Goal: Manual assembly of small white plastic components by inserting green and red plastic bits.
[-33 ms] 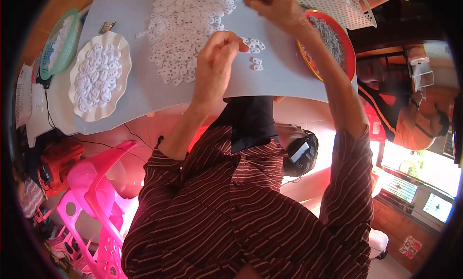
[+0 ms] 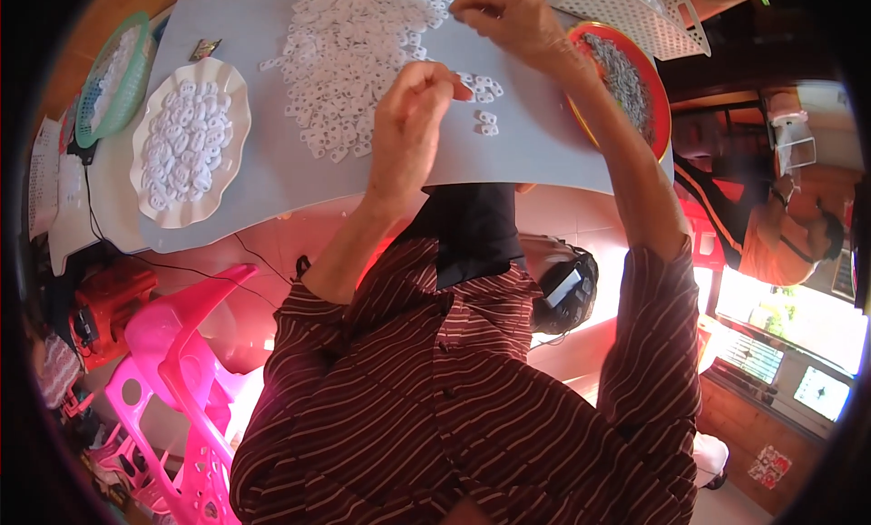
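A wide pale grey surface (image 2: 263, 162) fills the upper part of the view, and across its middle spreads a large heap of small white plastic pieces (image 2: 349, 53). To the right sits a round red-rimmed tray (image 2: 658, 107) holding a layer of small grey parts; to the left, a white scalloped plate (image 2: 150, 203) carries more white pieces (laid flat, not heaped), with a green basket (image 2: 109, 80) just beyond it at the surface's edge. A bright pink plastic chair (image 2: 181, 362) stands below the surface. The left hand (image 2: 408, 130) is curled, fingertips pinched together beside the heap; whether a piece sits between them I cannot tell. The right hand (image 2: 508, 21) is bent over, fingers down on the heap's right edge. A few loose white pieces (image 2: 485, 121) lie between the hands.
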{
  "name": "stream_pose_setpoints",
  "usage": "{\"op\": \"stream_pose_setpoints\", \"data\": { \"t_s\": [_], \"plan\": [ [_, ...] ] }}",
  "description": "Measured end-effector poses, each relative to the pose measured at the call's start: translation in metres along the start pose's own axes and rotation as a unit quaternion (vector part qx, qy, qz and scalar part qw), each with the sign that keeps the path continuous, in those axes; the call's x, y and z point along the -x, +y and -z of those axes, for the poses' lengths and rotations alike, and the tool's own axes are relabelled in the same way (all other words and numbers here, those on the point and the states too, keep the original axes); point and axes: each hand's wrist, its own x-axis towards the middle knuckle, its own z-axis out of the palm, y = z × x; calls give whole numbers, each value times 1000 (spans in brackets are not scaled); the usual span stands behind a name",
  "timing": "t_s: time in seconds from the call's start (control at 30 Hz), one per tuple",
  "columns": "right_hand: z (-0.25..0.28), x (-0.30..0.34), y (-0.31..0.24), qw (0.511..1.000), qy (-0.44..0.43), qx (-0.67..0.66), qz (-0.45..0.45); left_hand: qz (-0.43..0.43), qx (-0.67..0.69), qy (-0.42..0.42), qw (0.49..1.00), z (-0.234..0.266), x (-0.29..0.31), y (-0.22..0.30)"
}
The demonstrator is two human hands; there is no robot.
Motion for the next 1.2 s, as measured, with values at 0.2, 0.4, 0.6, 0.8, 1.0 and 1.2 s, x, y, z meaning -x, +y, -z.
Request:
{"op": "stream_pose_setpoints", "data": {
  "t_s": [0.2,0.4,0.6,0.8,1.0,1.2],
  "plan": [
    [-24,-9,7,983,-130,132,-13,-33,15,-33,999,1,3,-5],
    [-8,-15,9,975,-151,126,-101,-41,30,-32,998,-1,5,-9],
    [-6,-11,16,971,-169,149,-80,27,41,-66,997,-4,5,-5],
    [7,-7,22,971,-151,75,-170,46,22,-77,996,1,8,-5],
    [4,-9,11,968,-188,122,-115,27,17,-89,996,2,8,-9],
    [1,-13,13,950,-236,184,-91,-5,1,-80,997,-3,7,-9]
  ]
}}
